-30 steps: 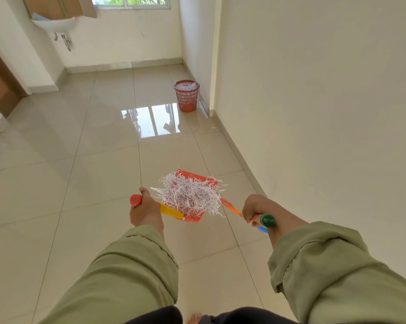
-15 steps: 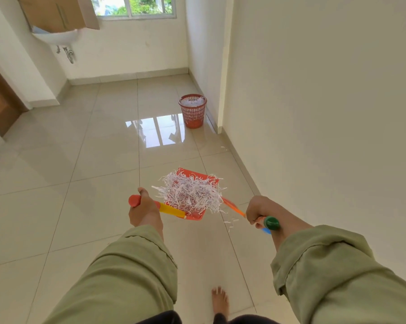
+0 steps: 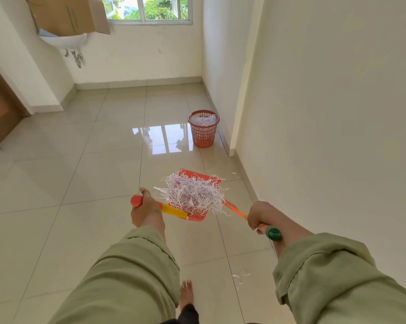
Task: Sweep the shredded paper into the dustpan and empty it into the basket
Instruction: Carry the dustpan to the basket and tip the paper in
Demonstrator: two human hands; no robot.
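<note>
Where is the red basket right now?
In the head view, the red basket stands on the tiled floor ahead, slightly right of centre, close by the right-hand wall's corner, beyond the paper-filled dustpan.

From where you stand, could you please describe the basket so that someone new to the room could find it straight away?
Look along the right-hand wall to where it steps back at a corner, beyond the loaded dustpan. The basket stands on the tiled floor just left of that corner. It is the only round, orange-red mesh container there, already partly filled with white shredded paper.
</note>
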